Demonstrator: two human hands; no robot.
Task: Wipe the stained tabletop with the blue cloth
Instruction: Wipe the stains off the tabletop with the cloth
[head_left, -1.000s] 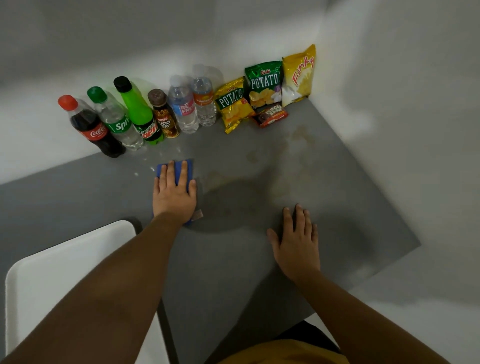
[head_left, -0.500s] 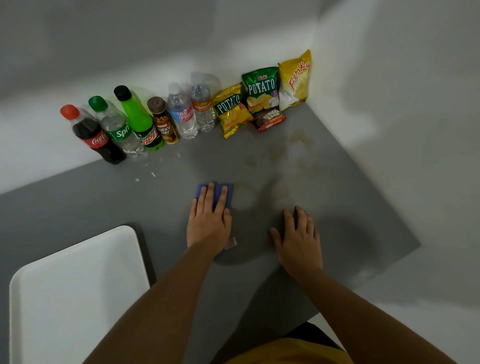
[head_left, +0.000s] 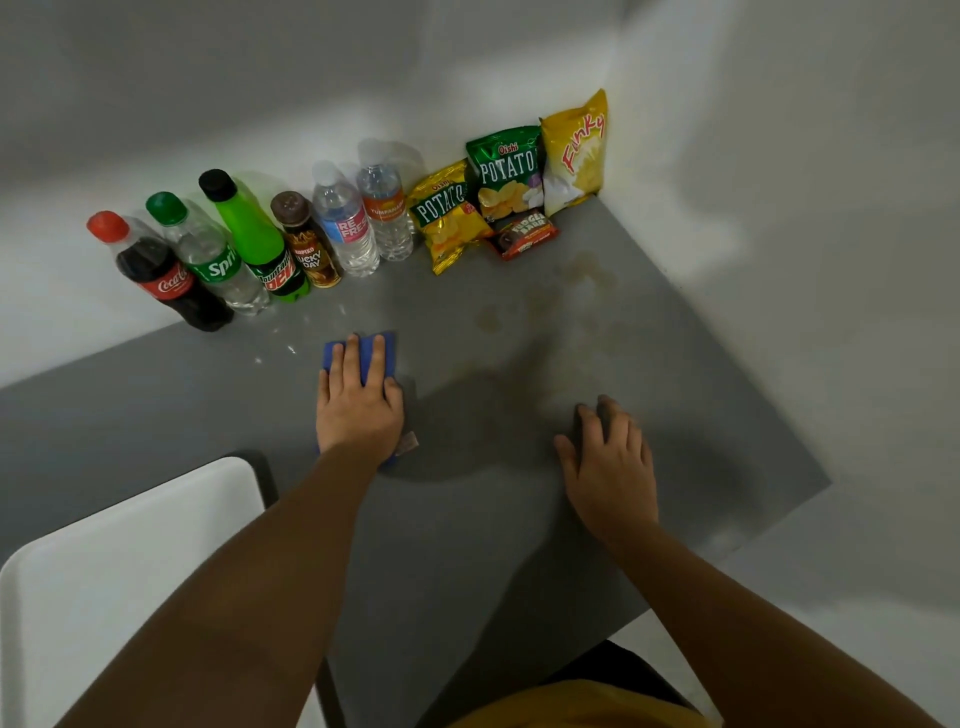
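The blue cloth (head_left: 332, 353) lies flat on the grey tabletop (head_left: 457, 545), mostly hidden under my left hand (head_left: 358, 405), which presses on it with straight fingers. A small tag of the cloth shows by my wrist. Brownish stains (head_left: 550, 317) spread over the table to the right of the cloth, toward the back corner. My right hand (head_left: 610, 467) rests flat on the table, right of the cloth and apart from it, its fingers slightly bent.
Several drink bottles (head_left: 249, 244) stand in a row along the back wall. Snack bags (head_left: 509, 171) and a fudge bar (head_left: 524, 236) lean in the back right corner. A white chair (head_left: 114, 587) stands at the near left edge. Walls close the back and right.
My left hand slid the cloth right and nearer across the stain, then back left and slightly farther. My right hand stayed in place, its fingers now a little more bent.
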